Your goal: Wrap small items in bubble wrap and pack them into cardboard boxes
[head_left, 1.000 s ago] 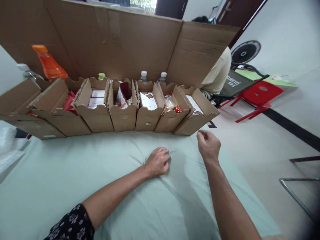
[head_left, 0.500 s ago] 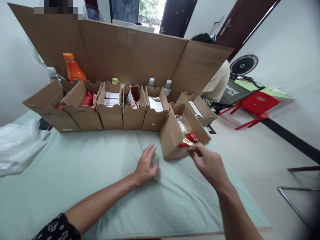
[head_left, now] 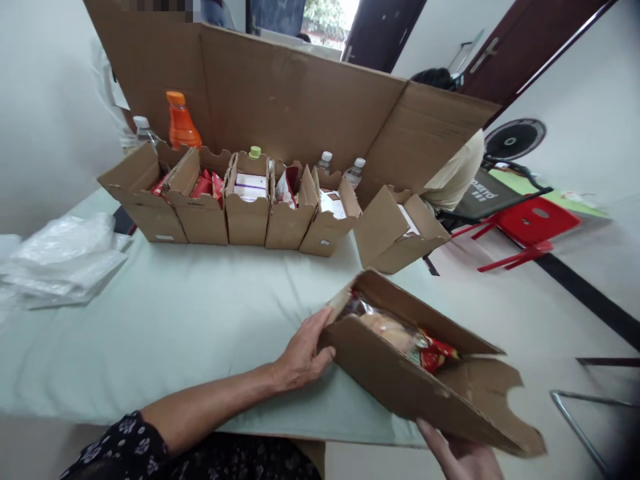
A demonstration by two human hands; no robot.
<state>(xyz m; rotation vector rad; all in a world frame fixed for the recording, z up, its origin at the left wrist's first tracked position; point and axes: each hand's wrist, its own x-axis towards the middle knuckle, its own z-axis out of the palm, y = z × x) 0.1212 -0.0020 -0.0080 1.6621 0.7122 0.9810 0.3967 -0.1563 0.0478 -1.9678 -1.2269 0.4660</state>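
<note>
Carefully, both hands are supporting an open cardboard box.

The cardboard box [head_left: 395, 370] is tilting over the near right edge of the cloth-covered counter [head_left: 200, 307], its notched end pointing towards the person. Inside, a clear packet [head_left: 387, 330] is lying beside a red packet [head_left: 435, 353]. The left hand [head_left: 300, 357] is gripping the plain end, fingers and thumb closing on the cardboard; the right hand [head_left: 465, 457] is gripping near the notched end, its thumb showing against the side and its other fingers hiding beneath.

The box is looking light and fairly stiff, though its thin walls are probably flexing under a squeeze. The glossy packets are seeming slippery, their contents perhaps fragile, so low holds at both ends are making better sense than pinching a rim.

Beyond, five boxes [head_left: 247, 223] are standing in a row, with another box [head_left: 383, 230] sitting just right of them. Behind, a cardboard screen [head_left: 300, 93] is rising.
</note>
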